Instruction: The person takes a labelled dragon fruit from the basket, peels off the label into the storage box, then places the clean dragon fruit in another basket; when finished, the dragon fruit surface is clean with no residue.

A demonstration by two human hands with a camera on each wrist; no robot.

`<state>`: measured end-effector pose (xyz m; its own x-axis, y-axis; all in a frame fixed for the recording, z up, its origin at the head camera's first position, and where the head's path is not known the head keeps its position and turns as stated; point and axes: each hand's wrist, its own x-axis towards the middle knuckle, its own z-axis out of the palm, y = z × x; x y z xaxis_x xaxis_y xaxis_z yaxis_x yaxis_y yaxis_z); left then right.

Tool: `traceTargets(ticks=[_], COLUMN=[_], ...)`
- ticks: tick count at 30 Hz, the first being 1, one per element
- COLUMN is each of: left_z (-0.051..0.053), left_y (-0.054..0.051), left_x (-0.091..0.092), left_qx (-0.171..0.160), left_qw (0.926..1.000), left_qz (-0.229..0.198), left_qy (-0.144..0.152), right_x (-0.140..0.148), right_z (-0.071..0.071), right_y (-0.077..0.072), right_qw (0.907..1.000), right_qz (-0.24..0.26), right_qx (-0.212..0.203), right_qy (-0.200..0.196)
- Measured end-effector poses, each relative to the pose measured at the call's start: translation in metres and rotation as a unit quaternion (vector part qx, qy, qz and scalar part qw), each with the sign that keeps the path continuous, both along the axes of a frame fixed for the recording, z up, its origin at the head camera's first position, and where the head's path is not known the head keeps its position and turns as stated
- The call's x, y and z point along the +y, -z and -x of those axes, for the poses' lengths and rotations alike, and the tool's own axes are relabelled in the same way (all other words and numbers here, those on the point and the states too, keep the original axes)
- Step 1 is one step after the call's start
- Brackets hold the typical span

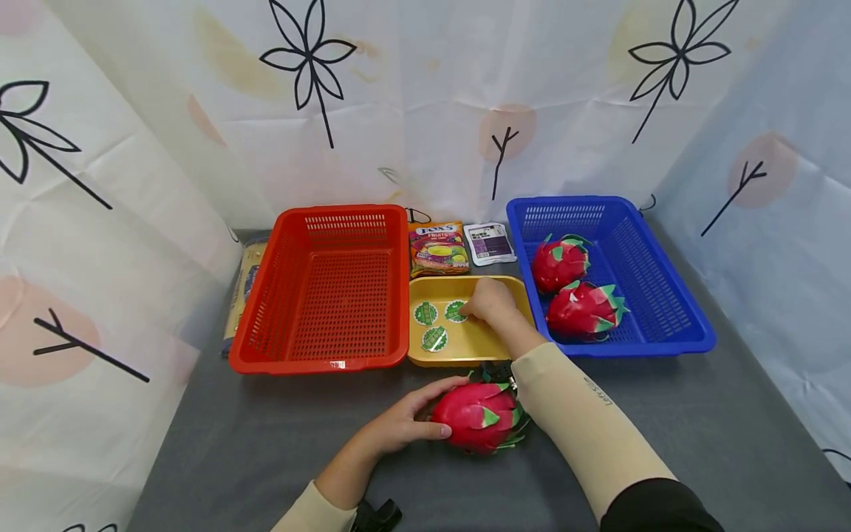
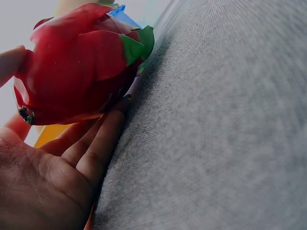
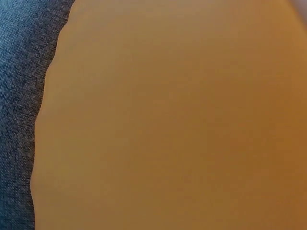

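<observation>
My left hand (image 1: pixel 399 425) holds a red dragon fruit (image 1: pixel 475 417) with green-tipped scales on the grey cloth, its thumb on the near side. In the left wrist view the fingers (image 2: pixel 98 143) reach under and behind the dragon fruit (image 2: pixel 79 67). The right hand (image 1: pixel 492 301) reaches into a shallow yellow tray (image 1: pixel 482 351), its fingertips at the edge of a round green-and-white sticker (image 1: pixel 455 310). Whether they pinch it is hidden. Two similar stickers, one (image 1: pixel 425 313) at the left and another (image 1: pixel 435 339) nearer, lie in the tray. The right wrist view shows mostly tray wall (image 3: pixel 168 120).
A red basket (image 1: pixel 319 363) stands left of the tray. On the right, a blue basket (image 1: pixel 665 325) contains two dragon fruits (image 1: pixel 585 309). Behind the tray lie a FOX'S candy bag (image 1: pixel 439 250) and a white-and-purple packet (image 1: pixel 490 244). A yellowish package (image 1: pixel 247 284) is partly behind the red basket.
</observation>
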<state>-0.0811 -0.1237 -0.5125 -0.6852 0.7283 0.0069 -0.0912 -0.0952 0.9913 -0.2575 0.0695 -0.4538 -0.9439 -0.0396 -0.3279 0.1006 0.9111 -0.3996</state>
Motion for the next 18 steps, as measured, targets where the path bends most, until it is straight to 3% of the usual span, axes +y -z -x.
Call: traceTargets(ticks=[9, 13, 18], left_z=[-0.001, -0.001, -0.001], left_y=[-0.001, -0.002, -0.002], left_x=[0.000, -0.001, -0.001], left_qx=[-0.002, -0.001, 0.003], left_qw=[1.0000, 1.0000, 0.9998], left_qz=[-0.003, -0.002, -0.012], left_qy=[0.006, 0.009, 0.016], right_x=[0.000, 0.000, 0.008], right_z=[-0.007, -0.015, -0.033], right_y=[-0.010, -0.029, -0.063], right_qw=[0.9993, 0.9996, 0.9927], right_qz=[-0.033, 0.008, 0.085], right_qx=[0.007, -0.013, -0.020], right_qy=[-0.019, -0.026, -0.083])
